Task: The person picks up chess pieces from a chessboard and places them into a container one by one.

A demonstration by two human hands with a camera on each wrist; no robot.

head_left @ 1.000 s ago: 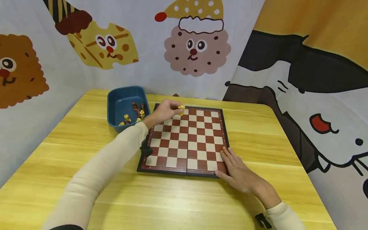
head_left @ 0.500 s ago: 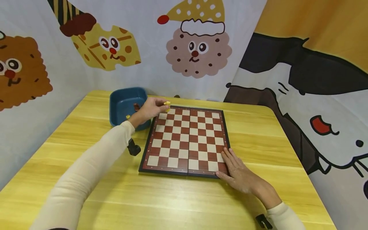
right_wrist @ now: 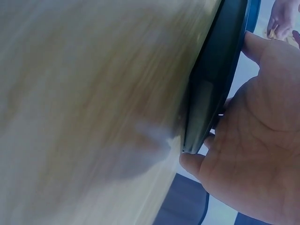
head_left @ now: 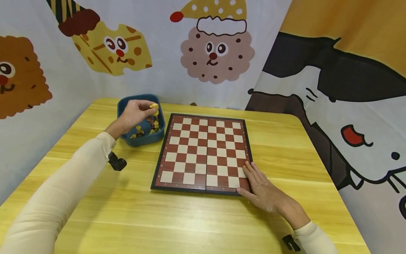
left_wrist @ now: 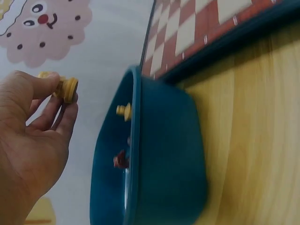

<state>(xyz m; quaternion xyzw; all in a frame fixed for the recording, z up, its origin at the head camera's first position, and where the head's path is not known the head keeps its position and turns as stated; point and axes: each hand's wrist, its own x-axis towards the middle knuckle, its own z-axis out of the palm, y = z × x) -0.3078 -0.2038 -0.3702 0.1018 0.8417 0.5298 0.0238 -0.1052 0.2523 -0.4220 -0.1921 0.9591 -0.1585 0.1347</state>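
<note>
My left hand (head_left: 134,113) pinches a yellow chess piece (head_left: 154,108) between thumb and fingers, above the blue bin (head_left: 139,141). In the left wrist view the chess piece (left_wrist: 68,89) lies sideways in the fingers, its dark base outward. Yellow and brown chess pieces (head_left: 140,131) lie in the bin, partly hidden by the hand and bin wall. My right hand (head_left: 263,190) rests with extended fingers on the near right corner of the red and white chessboard (head_left: 203,155). In the right wrist view its fingers sit along the board's dark edge (right_wrist: 211,89). No pieces stand on the board.
The bin stands just left of the board on a yellow wood-grain table (head_left: 177,222). A cartoon-printed cloth (head_left: 165,84) hangs behind the table and along its sides. A black wrist mount (head_left: 116,162) hangs below the left wrist.
My left hand has moved left from over the far side of the board to above the bin, the yellow chess piece still in its fingers. The right hand stays on the board's corner.
</note>
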